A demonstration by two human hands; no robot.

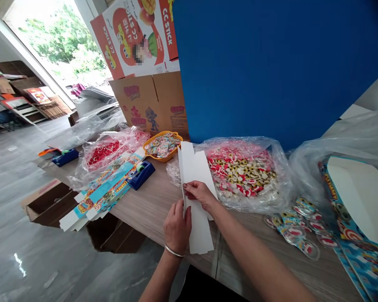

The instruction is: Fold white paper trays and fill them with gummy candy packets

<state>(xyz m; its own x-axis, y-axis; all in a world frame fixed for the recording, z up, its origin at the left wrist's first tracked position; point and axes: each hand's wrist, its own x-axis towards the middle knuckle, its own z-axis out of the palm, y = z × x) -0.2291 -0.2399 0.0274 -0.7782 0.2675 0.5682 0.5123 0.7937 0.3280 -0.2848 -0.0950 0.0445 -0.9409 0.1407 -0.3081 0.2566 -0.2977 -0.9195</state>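
A long folded cardboard sheet (pixel 199 228), white on the side facing me, lies on the table in front of me with its far end raised. My left hand (pixel 177 226) is closed around its left edge near the middle. Just above, my right hand (pixel 199 193) pinches the same edge between thumb and fingers. To the right of the sheet sits a clear plastic bag (pixel 248 176) of red, white and yellow gummy candies. A blue tape dispenser (pixel 141 175) stands to the left of my hands.
Printed flat cartons (pixel 108 184) are stacked at the left edge. Behind them are a bag of red candies (pixel 105 152) and a yellow basket (pixel 162 157) of wrapped sweets. Wrapped candies (pixel 297 228) lie at right beside an open printed box (pixel 359 197). A blue panel (pixel 271 71) stands behind.
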